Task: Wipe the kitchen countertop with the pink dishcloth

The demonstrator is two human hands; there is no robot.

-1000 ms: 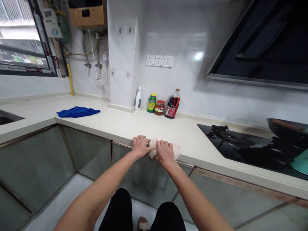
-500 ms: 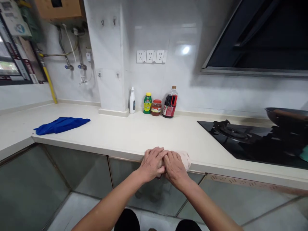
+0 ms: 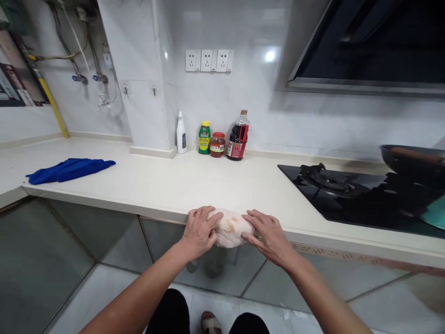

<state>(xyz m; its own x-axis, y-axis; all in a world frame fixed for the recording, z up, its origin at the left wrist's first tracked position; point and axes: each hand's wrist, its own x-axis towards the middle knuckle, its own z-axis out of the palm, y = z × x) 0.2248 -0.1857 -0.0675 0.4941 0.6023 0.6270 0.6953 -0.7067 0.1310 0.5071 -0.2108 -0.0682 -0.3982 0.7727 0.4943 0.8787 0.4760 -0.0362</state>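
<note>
The long white counter [image 3: 156, 195] runs along the wall. A black stove [image 3: 332, 204] is on its right side. A blue cloth [image 3: 69, 170] lies flat near the left corner. The left hand [image 3: 200, 232] has its fingers bent around one end of a pale cloth. The right hand [image 3: 269, 234] has its fingers and thumb pinching the other end. The pale cloth [image 3: 231, 229], with brown spots, is at the counter's front edge. A small red-lidded jar [image 3: 217, 145] stands by the wall.
</note>
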